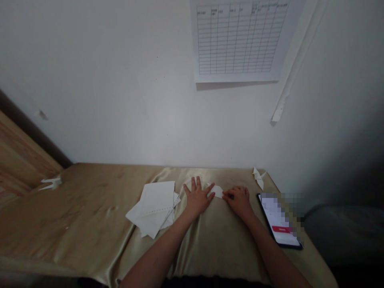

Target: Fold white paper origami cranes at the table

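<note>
- Paper piece, small, white and folded, lies flat on the gold cloth of the tabletop, close under the wall. Every place below is given from it.
- Left hand rests just left of the paper piece, palm down, fingers spread and released, grasping nothing. Its forefinger tip touches the piece's left edge.
- Right hand sits just right of the piece, fingers curled, with the tips on its right end. Whether it pinches the paper or only presses it I cannot tell.
- Stack of loose sheets lies farther left of the piece, beyond the left hand.
- Phone with a lit screen lies to the right of the piece and nearer the person.
- Paper crane stands to the right of the piece, toward the wall.
- Judgement: the work looks like creasing a fold. The cloth seems soft and slippery, so the flat hand should pin the piece firmly. The edges should be matched first, then the other hand can run along the fold from one end with even pressure.
</note>
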The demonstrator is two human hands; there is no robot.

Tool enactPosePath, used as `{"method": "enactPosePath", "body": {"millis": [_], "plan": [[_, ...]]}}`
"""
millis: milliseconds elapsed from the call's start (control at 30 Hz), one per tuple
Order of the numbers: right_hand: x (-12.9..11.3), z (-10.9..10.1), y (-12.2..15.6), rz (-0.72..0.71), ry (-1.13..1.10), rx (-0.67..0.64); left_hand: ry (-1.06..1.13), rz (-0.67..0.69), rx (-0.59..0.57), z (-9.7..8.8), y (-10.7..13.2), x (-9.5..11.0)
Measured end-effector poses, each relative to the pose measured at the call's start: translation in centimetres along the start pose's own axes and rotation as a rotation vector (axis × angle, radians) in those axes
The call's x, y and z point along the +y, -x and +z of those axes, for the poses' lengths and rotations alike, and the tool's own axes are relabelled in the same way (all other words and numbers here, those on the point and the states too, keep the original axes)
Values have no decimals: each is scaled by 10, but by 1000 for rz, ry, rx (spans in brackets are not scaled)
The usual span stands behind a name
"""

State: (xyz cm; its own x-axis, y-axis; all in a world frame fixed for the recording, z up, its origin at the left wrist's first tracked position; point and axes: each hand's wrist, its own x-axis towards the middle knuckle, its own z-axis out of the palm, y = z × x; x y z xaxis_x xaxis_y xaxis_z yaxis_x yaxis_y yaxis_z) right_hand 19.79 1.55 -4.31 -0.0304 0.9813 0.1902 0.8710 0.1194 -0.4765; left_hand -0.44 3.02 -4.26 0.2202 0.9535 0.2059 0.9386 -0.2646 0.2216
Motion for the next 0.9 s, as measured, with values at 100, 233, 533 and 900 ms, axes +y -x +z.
{"method": "enactPosePath", "body": {"millis": [100, 233, 533, 900], "plan": [[-1, -1, 0, -5, 9, 0, -5, -5, 10, 1, -1, -3], [-1, 0, 1, -10, 20, -2, 14, 28, 18, -1, -2, -7], [4, -7, -4, -75, 4, -59, 240, 67, 144, -14, -11, -23], [15, -11, -8, -132, -6, -101, 91, 225, 17, -18, -13, -33]]}}
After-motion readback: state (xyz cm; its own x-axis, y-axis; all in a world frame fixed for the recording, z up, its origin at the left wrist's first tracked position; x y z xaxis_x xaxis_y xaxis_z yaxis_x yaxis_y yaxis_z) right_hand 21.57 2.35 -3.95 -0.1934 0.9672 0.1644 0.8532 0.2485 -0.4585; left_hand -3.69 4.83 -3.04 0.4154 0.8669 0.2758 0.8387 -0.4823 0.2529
